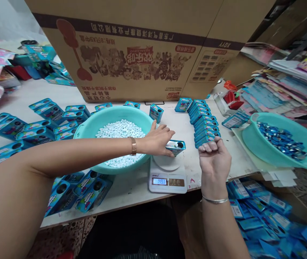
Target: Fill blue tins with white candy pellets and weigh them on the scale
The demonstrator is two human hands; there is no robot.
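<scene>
My left hand [157,139] reaches over the rim of a teal basin [88,127] full of small white candies [121,130] and grips a small blue tin [175,146] standing on a white digital scale [166,176], whose display reads 149.1. My right hand [214,158] hovers palm up just right of the scale, fingers curled; something small and blue seems to sit at its fingertips, but I cannot tell what. A row of blue tins [203,124] stands just beyond that hand.
A big cardboard carton [142,50] stands at the back. Several blue tins [48,122] lie left of the basin and near the front edge [88,190]. At right, a second teal basin [272,154] holds shiny blue pieces [280,138]. Blue packets [266,216] pile below.
</scene>
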